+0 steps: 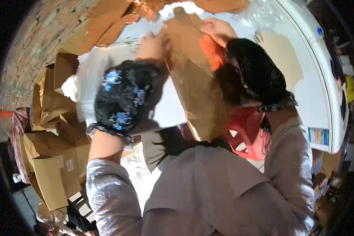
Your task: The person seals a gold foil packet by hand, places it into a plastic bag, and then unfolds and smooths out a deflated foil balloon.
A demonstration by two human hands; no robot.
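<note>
A long, shiny brown plastic bag (192,78) lies lengthwise from the white table towards my lap, its near end hanging over the edge. My left hand (151,46) is closed at the bag's upper left edge, the fingertips blurred. At its upper right edge my right hand (219,30) is curled with the fingers bent in, gripping the bag. Something bright orange (211,52) shows beside the bag, just under my right hand. Black sleeve covers (126,98) wrap both forearms; the left one has blue flowers.
More brown plastic sheets (110,27) lie at the far edge of the white table (314,90). A stack of clear plastic bags (91,80) is on the left. Open cardboard boxes (53,161) stand left, and a red plastic stool (246,129) sits below the table edge.
</note>
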